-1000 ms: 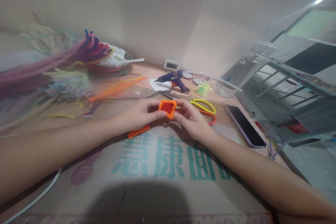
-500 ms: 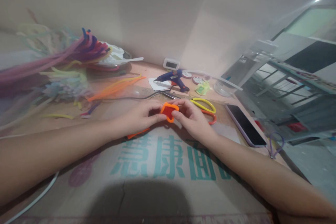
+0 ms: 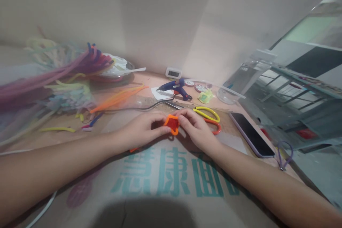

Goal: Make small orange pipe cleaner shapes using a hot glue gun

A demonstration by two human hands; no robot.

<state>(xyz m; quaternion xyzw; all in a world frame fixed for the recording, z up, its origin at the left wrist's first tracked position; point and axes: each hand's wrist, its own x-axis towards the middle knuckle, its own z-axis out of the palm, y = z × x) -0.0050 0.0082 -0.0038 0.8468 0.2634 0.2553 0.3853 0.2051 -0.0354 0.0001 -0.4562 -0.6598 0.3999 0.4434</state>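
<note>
Nearest the camera, a cardboard sheet (image 3: 165,181) w/ big teal print covers the counter, and a white cable (image 3: 42,212) curls past its near-left corner. Both forearms reach out over the sheet.

Mid-sheet, the left hand (image 3: 143,131) and right hand (image 3: 196,128) meet on a small orange piece (image 3: 171,124): red middle, fuzzy orange edge round it. Left grip: thumb and forefinger pinched shut on the piece's left side. Right grip: fingertips closed on its right side and top, other fingers curled. The piece sits tilted btw. the two hands, approx. centre of the view, just over the sheet.

Progress, as a judgement: the edge looks to run all round the red middle, so the framing seems mostly done. The outline is lopsided, so the shaping looks unfinished. Can't tell if the edge's ends are joined, since fingers hide them. A spare orange strip (image 3: 133,149) pokes out under the left hand, lying loose.

Just past the right hand are yellow scissors (image 3: 208,113) and an orange loop (image 3: 215,127). Right of those a phone (image 3: 251,133) lies face up, w/ a purple loop (image 3: 284,151) near it. Farther off: a blue glue gun (image 3: 175,87) on a white scrap, orange pipe cleaners (image 3: 117,96), a big mixed heap of pipe cleaners (image 3: 61,74) far left, and a small white display (image 3: 173,73) at the wall.
</note>
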